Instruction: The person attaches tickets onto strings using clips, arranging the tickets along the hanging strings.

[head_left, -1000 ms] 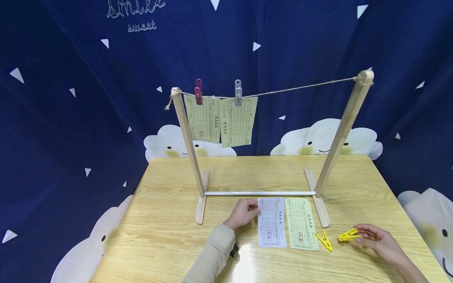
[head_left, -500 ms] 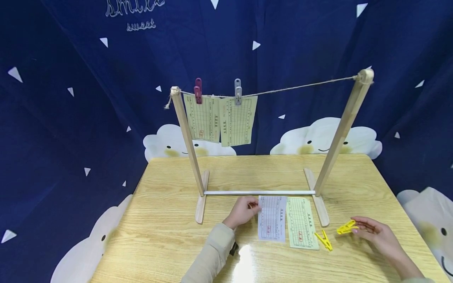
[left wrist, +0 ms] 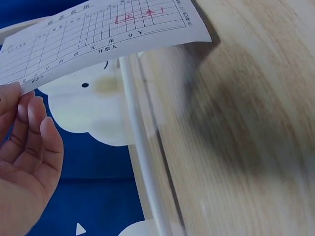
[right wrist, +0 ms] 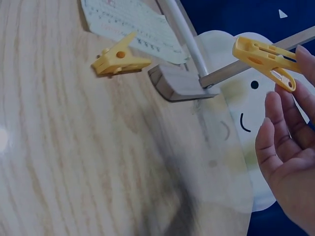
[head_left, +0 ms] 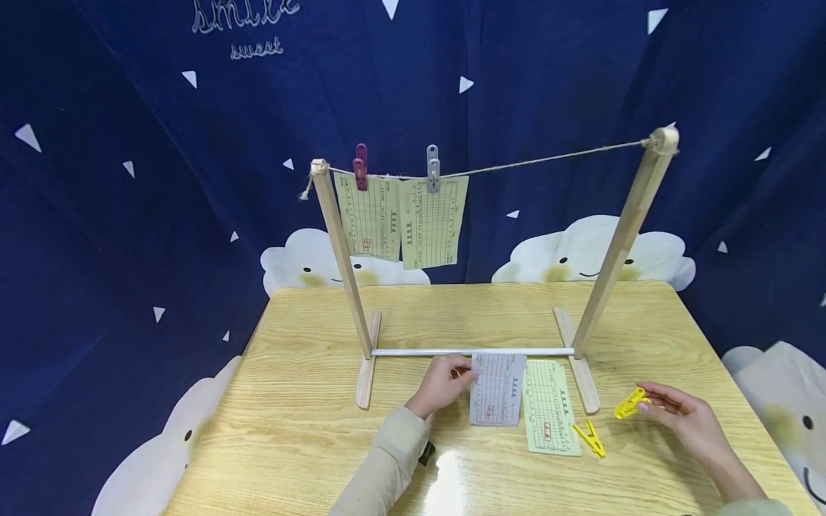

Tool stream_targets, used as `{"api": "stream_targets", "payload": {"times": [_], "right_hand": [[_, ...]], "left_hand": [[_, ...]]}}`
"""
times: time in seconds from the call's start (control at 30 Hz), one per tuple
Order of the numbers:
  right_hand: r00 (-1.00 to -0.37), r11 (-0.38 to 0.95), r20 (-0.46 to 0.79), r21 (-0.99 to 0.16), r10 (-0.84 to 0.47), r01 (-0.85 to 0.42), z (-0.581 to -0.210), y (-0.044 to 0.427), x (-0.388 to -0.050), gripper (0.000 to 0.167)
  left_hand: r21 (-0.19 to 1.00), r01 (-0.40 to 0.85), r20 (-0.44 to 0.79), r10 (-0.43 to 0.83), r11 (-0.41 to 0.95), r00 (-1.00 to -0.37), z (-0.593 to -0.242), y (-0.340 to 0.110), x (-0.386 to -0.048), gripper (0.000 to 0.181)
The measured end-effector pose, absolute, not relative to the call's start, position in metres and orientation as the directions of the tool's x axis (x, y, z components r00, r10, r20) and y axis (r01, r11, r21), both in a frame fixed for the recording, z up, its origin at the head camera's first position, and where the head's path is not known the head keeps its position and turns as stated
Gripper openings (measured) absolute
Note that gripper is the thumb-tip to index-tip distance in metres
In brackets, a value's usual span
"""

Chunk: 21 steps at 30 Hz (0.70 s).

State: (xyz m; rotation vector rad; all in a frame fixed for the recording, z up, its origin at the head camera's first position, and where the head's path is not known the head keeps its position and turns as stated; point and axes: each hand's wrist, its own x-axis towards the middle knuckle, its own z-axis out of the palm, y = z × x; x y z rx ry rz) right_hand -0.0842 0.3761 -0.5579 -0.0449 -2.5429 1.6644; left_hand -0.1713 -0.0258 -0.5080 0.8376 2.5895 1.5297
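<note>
On a wood-grain table (head_left: 290, 444), near side first: a right hand (head_left: 685, 424) is holding one yellow clothespin (head_left: 629, 405) above the surface, thumb and fingertips pinching its handle end, the remaining fingers curving loosely apart. A second yellow clothespin (head_left: 591, 438) is lying on the tabletop, just beside the lower right corner of a pale green slip (head_left: 547, 407); this slip is lying flat, showing a printed grid and a red stamp. To its left, a white slip (head_left: 498, 389), likewise gridded and stamped, is being held raised over the table by a left hand (head_left: 441, 388), thumb and fingertips pinching its edge, the other fingers bending loosely. Beyond, a white rod (head_left: 471, 352) is spanning the bases of a wooden left post (head_left: 342, 258) and right post (head_left: 618, 251). A twine cord (head_left: 548, 158) is running between the post tops. Towards its left end, two hung slips (head_left: 434, 226) are hanging side by side, a maroon clothespin (head_left: 361, 169) and a grey clothespin (head_left: 433, 170) gripping one each. Behind, a dark blue curtain (head_left: 548, 72) is showing white triangles and smiling clouds.
</note>
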Motion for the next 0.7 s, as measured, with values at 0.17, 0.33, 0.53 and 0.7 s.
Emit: {"api": "stream_targets", "payload": {"times": [0.17,0.33,0.53,0.7], "right_hand": [[-0.992,0.328,0.109,-0.941,0.066,-0.081,-0.535,0.364,-0.081,0.034],[-0.988,0.251,0.147,-0.959,0.054,-0.129,-0.521,0.356,-0.081,0.037],[-0.987,0.185,0.138,-0.975,0.081,-0.121,-0.54,0.367,-0.089,0.034],[-0.985,0.129,0.164,-0.979,0.048,-0.157,-0.586,0.397,-0.104,0.041]], "left_hand": [[0.818,0.443,0.259,0.452,0.367,-0.853,-0.504,-0.026,-0.172,0.006],[0.8,0.465,0.278,0.452,0.38,-0.847,-0.498,-0.026,-0.172,0.006],[0.774,0.503,0.307,0.467,0.384,-0.829,-0.492,-0.026,-0.172,0.006],[0.762,0.531,0.335,0.476,0.372,-0.813,-0.487,-0.026,-0.172,0.005]]}}
